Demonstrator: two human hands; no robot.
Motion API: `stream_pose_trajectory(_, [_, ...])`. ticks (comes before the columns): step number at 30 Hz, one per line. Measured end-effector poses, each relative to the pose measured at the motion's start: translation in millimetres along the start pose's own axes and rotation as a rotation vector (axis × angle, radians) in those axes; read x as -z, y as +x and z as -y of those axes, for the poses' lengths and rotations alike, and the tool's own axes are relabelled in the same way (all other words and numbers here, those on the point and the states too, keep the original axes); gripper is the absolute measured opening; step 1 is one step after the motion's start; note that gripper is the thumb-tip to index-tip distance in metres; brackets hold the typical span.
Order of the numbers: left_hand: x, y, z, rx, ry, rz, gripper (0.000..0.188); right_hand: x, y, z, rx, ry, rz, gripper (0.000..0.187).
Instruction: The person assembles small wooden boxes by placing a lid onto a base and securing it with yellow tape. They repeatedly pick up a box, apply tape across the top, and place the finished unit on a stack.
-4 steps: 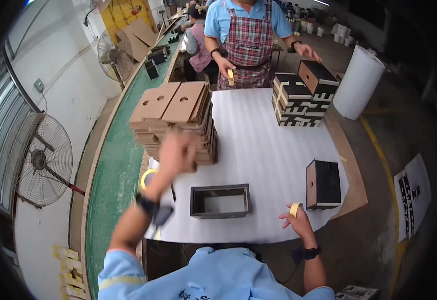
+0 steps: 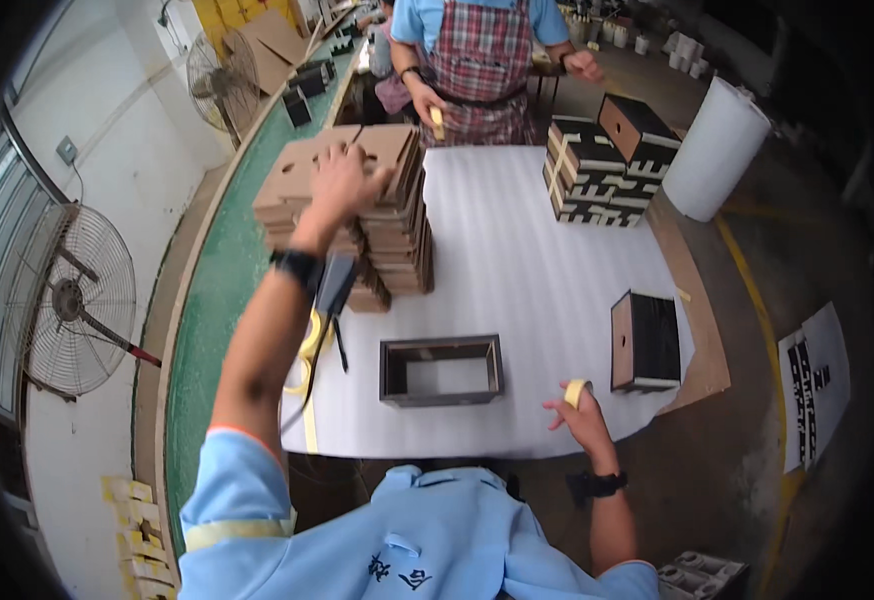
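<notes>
My left hand [image 2: 345,182] reaches over the tall stack of brown cardboard pieces [image 2: 297,160], its fingers apart above or on the top pieces; whether it touches them I cannot tell. Round holes show in the upper pieces. My right hand [image 2: 585,422] grips a roll of yellow tape [image 2: 577,391] near the table's front edge, some fingers stretched out to the left. Between my hands lies an open black rectangular box frame [image 2: 440,398], the white sheet visible through it. A black box with a brown holed face [image 2: 647,340] stands right of it.
A white foam sheet [image 2: 527,270] covers the table. Taped black boxes [image 2: 597,175] are stacked at the far right beside a white roll [image 2: 717,150]. Opposite, a person in a checked apron [image 2: 482,60] holds yellow tape. Tape rolls [image 2: 302,372] lie at left, by a green conveyor [image 2: 222,280].
My left hand has moved forward over the top of the cardboard stack. The other person's hand has drawn away from the stacked boxes. The whole view has shifted slightly.
</notes>
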State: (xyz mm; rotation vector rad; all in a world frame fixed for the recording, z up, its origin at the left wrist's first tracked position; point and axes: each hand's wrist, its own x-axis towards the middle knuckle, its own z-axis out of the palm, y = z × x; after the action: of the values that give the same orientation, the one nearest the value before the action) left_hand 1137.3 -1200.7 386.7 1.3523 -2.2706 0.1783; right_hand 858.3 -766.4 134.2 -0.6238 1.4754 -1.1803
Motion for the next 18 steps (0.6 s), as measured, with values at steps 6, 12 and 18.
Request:
stream_pose_trajectory(6, [-38,37,13,0.064,0.010,0.066,0.074,-67,9,16,0.104,-0.246,-0.108,0.055])
stream_pose_trajectory(12, [5,14,-4,0.017,-0.810,0.098,0.039,-55,42,-23,0.183,-0.348,-0.166,0.055])
stream_pose_trajectory(18, [-3,-172,-5,-0.579,-0.800,0.374,0.028,-93,54,30,0.085,-0.198,-0.120,0.058])
